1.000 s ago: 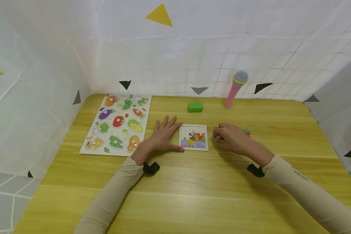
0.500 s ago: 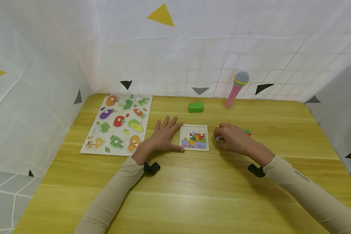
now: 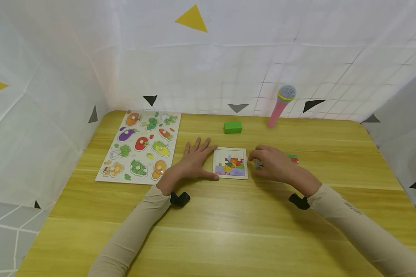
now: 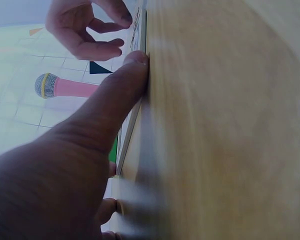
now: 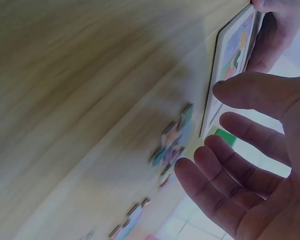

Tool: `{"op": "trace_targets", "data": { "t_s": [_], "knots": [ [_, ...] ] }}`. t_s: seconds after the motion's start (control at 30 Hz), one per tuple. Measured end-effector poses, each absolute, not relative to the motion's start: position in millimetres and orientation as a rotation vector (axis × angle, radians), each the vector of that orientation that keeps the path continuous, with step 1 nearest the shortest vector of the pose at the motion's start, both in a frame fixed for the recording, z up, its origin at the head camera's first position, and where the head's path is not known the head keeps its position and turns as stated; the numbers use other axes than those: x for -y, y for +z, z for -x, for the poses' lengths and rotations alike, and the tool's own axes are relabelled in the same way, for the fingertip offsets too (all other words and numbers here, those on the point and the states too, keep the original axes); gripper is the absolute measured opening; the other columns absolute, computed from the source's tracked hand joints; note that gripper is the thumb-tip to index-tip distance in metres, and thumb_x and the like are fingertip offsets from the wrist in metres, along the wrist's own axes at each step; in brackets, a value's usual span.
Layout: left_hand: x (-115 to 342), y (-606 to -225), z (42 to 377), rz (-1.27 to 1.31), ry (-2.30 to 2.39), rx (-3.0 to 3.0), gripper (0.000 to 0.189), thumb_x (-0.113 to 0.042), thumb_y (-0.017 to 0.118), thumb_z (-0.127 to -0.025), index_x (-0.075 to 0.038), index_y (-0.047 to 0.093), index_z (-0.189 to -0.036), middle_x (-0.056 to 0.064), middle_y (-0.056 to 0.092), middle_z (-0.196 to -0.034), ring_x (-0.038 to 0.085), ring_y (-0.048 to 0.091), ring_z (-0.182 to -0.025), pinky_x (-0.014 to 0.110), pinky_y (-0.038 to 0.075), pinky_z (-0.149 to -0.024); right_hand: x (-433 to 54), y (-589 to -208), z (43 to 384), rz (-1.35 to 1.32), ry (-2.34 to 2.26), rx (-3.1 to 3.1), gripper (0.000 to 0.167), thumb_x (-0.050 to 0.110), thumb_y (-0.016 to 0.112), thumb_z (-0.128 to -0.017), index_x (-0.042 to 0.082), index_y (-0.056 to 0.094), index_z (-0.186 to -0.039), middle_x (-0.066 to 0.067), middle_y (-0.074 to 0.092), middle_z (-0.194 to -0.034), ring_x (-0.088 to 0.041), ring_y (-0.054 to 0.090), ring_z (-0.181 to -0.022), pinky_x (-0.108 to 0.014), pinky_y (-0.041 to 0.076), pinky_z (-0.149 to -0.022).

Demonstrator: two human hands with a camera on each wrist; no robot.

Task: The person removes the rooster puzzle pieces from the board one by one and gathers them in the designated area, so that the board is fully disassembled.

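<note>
A small jigsaw tray (image 3: 220,157) with a pale frame lies in the middle of the table, partly filled with colourful pieces along its bottom and right. My left hand (image 3: 193,163) is spread flat at its left side; in the left wrist view the thumb (image 4: 132,67) lies against the tray's edge. Just right of the tray hovers my right hand (image 3: 272,163), fingers loosely bent. The right wrist view shows its thumb (image 5: 250,90) and fingers apart, with nothing between them. Loose jigsaw pieces (image 5: 172,142) lie on the table below it, partly hidden by the hand in the head view.
To the left lies a vegetable peg puzzle board (image 3: 149,156). Behind the tray sits a green block (image 3: 232,127). A pink toy microphone (image 3: 279,109) stands at the back right. Another loose piece (image 3: 292,158) shows beyond my right hand. White cloth walls (image 3: 201,69) border the table.
My right hand has shifted slightly left, closer to the tray. The left hand stays in place beside the tray, and the pieces in it look the same.
</note>
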State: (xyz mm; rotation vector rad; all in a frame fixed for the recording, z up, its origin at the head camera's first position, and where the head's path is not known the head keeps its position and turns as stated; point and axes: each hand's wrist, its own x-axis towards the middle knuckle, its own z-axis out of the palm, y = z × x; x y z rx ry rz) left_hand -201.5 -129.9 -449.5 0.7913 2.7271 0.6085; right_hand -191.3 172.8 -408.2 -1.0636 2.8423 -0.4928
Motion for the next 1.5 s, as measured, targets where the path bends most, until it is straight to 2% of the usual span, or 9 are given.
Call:
{"op": "trace_targets", "data": {
  "t_s": [0.27,0.6,0.83,1.1,1.5],
  "knots": [
    [128.7,-450.4,200.4,-0.792,0.607,-2.725,0.109,-0.068,0.076,-0.075,-0.022,0.026,-0.16,0.01,0.003,-0.168,0.036,-0.01,-0.151,0.062,-0.01,-0.115,-153.4,-404.3,194.9,1.145,-0.531,-2.816,0.029,0.01,0.084,-0.078,0.005,0.072,-0.104,-0.008,0.064,-0.099,-0.025,0.062,-0.085,-0.041,0.053,-0.077],
    [126.3,-447.9,199.9,-0.799,0.627,-2.717,0.109,-0.067,0.077,-0.075,-0.021,0.027,-0.16,0.011,0.004,-0.167,0.037,-0.009,-0.151,0.062,-0.01,-0.114,-130.5,-405.6,199.3,1.138,-0.528,-2.806,0.031,0.016,0.085,-0.079,0.007,0.072,-0.105,-0.007,0.064,-0.098,-0.02,0.061,-0.08,-0.038,0.053,-0.073],
    [126.4,-446.6,199.5,-0.802,0.629,-2.711,0.108,-0.067,0.076,-0.076,-0.02,0.026,-0.16,0.011,0.003,-0.167,0.037,-0.009,-0.151,0.062,-0.009,-0.114,-120.5,-406.3,204.5,1.161,-0.51,-2.786,0.035,0.018,0.085,-0.08,0.005,0.07,-0.109,-0.009,0.065,-0.1,-0.017,0.055,-0.077,-0.037,0.051,-0.071],
    [127.8,-446.1,200.0,-0.804,0.619,-2.718,0.107,-0.066,0.076,-0.076,-0.02,0.027,-0.16,0.011,0.004,-0.167,0.037,-0.01,-0.151,0.062,-0.009,-0.115,-108.5,-407.0,209.5,1.079,-0.453,-2.734,0.043,0.019,0.084,-0.08,0.003,0.067,-0.116,-0.009,0.062,-0.1,-0.02,0.053,-0.075,-0.035,0.048,-0.068],
    [130.3,-447.8,201.9,-0.813,0.606,-2.727,0.108,-0.067,0.075,-0.076,-0.021,0.026,-0.16,0.012,0.004,-0.167,0.038,-0.009,-0.151,0.063,-0.008,-0.115,-101.2,-404.7,211.6,1.075,-0.436,-2.714,0.041,0.016,0.084,-0.079,0.003,0.069,-0.114,-0.007,0.058,-0.096,-0.019,0.051,-0.072,-0.035,0.046,-0.065]
  ]
}}
